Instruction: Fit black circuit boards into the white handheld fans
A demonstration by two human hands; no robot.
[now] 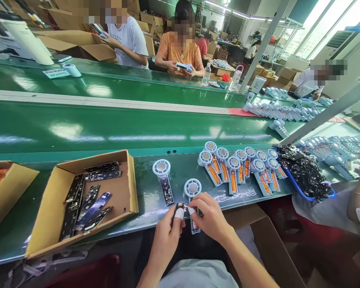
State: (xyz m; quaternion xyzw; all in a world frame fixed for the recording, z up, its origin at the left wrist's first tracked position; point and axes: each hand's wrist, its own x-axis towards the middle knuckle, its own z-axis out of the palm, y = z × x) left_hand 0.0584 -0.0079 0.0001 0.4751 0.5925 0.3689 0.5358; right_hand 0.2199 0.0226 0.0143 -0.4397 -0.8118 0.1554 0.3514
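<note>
Two hands meet at the near edge of the green table: the left hand (167,236) pinches a small dark circuit board (178,207), and the right hand (210,218) presses on a fan shell (193,192). About ten filled shells (240,166) lie finished; more boards wait in the cardboard box (78,200).
</note>
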